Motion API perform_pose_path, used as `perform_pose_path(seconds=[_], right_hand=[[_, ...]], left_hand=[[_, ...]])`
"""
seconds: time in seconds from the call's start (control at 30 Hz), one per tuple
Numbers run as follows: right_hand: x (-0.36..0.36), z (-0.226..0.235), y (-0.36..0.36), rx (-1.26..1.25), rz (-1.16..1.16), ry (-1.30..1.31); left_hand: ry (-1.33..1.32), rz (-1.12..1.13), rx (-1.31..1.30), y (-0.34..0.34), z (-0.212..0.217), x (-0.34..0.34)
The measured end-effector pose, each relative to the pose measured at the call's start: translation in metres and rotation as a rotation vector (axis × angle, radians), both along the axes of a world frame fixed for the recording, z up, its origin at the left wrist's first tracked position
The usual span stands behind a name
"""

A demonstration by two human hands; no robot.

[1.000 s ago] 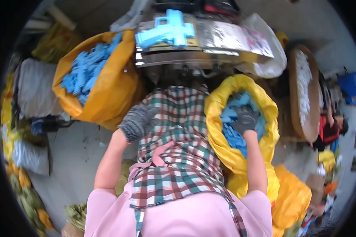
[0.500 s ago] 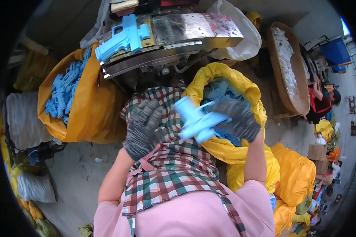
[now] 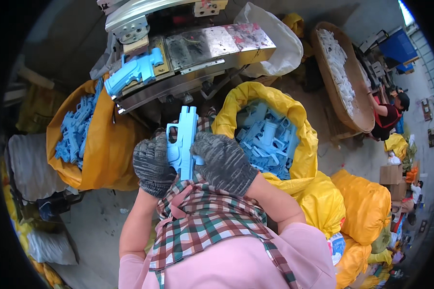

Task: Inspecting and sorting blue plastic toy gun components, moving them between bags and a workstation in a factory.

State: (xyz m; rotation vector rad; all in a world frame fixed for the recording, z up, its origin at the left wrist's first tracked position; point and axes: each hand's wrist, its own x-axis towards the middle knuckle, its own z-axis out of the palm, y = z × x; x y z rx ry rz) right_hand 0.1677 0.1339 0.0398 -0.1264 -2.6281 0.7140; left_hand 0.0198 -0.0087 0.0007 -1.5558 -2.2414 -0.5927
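Note:
A light-blue plastic toy pistol (image 3: 182, 142) points away from me above my checked apron (image 3: 217, 207). My left hand (image 3: 153, 166), in a dark grey striped glove, is closed on its left side near the grip and trigger guard. From the right, my right hand (image 3: 224, 163), gloved alike, grips its rear part. Ahead, another blue toy pistol (image 3: 139, 71) lies on the metal bed of a machine (image 3: 217, 45). To the right of my hands stands a yellow sack (image 3: 304, 127) filled with blue toy parts (image 3: 270, 137).
On the left, an orange sack (image 3: 113, 144) holds more blue toy pistols (image 3: 74, 132). A long woven basket (image 3: 364, 113) of white pieces stands far right, beside a person (image 3: 388, 115). Full orange sacks (image 3: 364, 207) pile up at the near right. A white sack (image 3: 291, 50) sits behind the machine.
The toy pistol has moved left from the yellow sack to in front of me and turned to point away. My left hand has joined my right on it. More of the machine's upper part shows.

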Motion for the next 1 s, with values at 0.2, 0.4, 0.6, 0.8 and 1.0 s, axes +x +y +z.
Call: perform_pose_path(seconds=[0.2, 0.4, 0.6, 0.8, 1.0], right_hand=[[0.025, 0.037, 0.040, -0.216, -0.191, 0.074], [0.036, 0.026, 0.042, -0.373, -0.088, 0.074], [0.000, 0.036, 0.054, -0.467, -0.100, 0.158], [-0.088, 0.061, 0.078, -0.219, 0.155, 0.124], [-0.167, 0.044, 0.106, 0.082, 0.195, 0.167]], left_hand=[[0.174, 0.139, 0.281, 0.016, 0.032, -0.061], [-0.260, 0.212, -0.128, 0.049, 0.093, -0.139], [0.138, 0.204, -0.157, 0.038, 0.095, -0.115], [0.296, 0.592, 0.034, -0.071, 0.034, -0.130], [0.146, 0.863, -0.233, -0.147, 0.049, -0.144]])
